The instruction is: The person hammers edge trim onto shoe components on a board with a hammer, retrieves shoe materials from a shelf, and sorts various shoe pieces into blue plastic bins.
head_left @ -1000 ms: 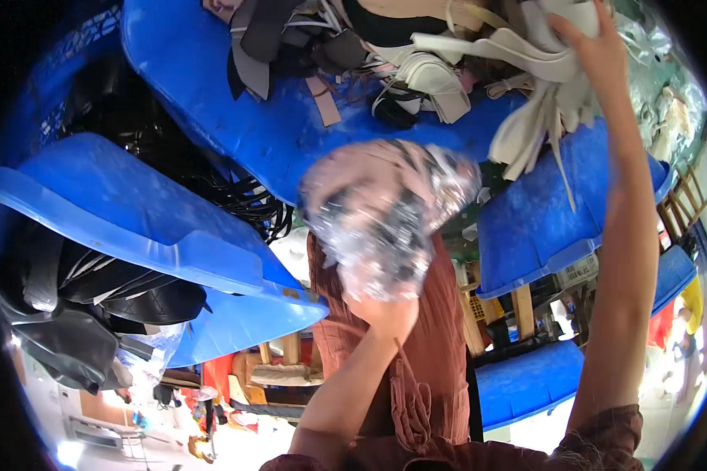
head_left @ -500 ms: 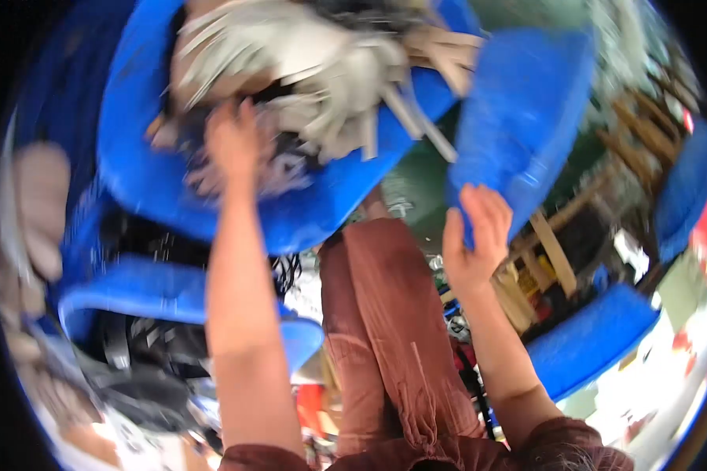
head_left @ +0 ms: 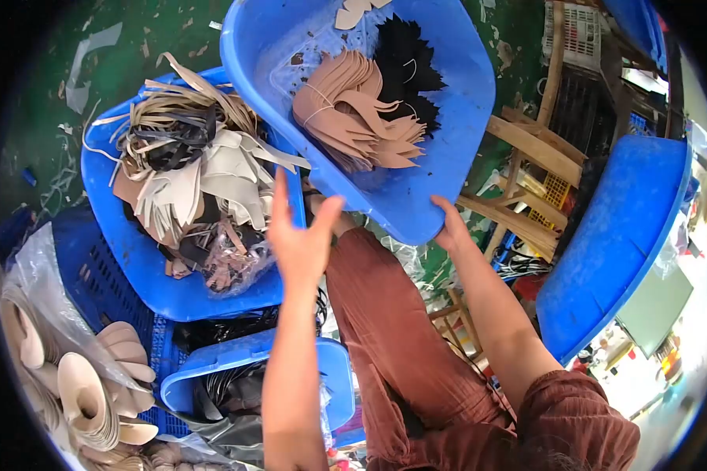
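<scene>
My right hand (head_left: 452, 226) is closed on the near rim of a blue plastic tub (head_left: 448, 169), which is tilted so its inside shows. In that tub lie a tied bundle of tan leather-like strips (head_left: 342, 110), jagged black cut pieces (head_left: 407, 67) and a pale cut piece (head_left: 357, 12). My left hand (head_left: 300, 239) is open, thumb and fingers apart, between this tub and a second blue tub (head_left: 145, 271). The second tub holds white strips (head_left: 232, 177), black strips (head_left: 182, 140) and a clear bag of pinkish scraps (head_left: 232, 263).
Below left, another blue tub (head_left: 334, 369) holds black material. Stacked beige curved pieces (head_left: 86, 400) stand beside a dark blue crate (head_left: 102, 263). At right are a wooden frame (head_left: 538, 149) and a large blue tub (head_left: 617, 243). Scraps litter the green floor (head_left: 35, 110).
My left hand has come away from the pile in the left tub. The tub at my right hand has moved left and now shows its inside. The view has shifted and sharpened.
</scene>
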A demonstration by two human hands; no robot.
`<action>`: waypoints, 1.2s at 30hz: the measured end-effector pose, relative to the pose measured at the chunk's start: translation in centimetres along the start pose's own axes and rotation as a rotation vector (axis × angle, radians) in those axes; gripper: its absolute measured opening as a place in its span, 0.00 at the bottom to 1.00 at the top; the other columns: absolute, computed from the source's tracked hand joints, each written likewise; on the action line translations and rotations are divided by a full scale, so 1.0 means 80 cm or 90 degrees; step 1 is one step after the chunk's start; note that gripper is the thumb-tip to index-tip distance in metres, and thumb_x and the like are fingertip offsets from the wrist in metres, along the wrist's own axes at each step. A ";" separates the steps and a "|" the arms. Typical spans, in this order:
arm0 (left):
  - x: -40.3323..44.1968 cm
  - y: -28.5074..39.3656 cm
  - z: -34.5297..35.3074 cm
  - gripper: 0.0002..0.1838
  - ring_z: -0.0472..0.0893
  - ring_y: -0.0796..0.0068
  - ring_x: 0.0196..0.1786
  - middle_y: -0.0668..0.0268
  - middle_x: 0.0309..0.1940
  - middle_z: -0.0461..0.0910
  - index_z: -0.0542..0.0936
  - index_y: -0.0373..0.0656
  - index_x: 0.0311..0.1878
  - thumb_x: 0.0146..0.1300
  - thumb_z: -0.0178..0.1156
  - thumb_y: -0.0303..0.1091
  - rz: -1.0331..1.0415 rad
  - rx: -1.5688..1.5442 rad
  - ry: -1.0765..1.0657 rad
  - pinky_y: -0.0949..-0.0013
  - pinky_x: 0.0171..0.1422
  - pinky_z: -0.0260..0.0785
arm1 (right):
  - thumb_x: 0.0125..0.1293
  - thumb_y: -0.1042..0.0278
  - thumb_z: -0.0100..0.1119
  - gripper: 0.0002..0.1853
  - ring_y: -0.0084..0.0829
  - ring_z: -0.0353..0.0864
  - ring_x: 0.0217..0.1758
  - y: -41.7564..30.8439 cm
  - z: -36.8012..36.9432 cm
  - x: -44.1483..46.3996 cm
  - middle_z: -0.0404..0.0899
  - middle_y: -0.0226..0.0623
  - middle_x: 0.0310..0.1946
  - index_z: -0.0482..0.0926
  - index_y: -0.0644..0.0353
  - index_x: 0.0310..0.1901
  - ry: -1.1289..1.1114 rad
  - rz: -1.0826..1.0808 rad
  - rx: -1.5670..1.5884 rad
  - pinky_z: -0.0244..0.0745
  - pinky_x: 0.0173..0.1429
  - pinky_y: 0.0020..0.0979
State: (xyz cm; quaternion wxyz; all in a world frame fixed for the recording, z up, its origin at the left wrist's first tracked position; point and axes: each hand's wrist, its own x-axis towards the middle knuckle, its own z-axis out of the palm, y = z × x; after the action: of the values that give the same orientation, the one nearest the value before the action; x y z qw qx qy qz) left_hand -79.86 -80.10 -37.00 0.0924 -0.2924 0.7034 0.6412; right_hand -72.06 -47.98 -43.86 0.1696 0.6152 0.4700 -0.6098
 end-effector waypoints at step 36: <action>-0.387 -0.071 -0.272 0.35 0.78 0.65 0.63 0.62 0.61 0.77 0.72 0.40 0.67 0.51 0.62 0.24 -0.286 -0.684 0.294 0.62 0.69 0.71 | 0.54 0.69 0.61 0.25 0.32 0.74 0.41 0.168 0.229 -0.460 0.79 0.44 0.57 0.81 0.48 0.57 -0.561 -0.847 -0.481 0.81 0.38 0.27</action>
State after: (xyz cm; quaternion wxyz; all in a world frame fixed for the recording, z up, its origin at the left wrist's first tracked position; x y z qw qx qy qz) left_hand -46.40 -91.89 -22.72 -0.0894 -0.5696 0.2057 0.7907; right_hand -65.51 -82.66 -18.94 0.1377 -0.1740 0.7928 -0.5676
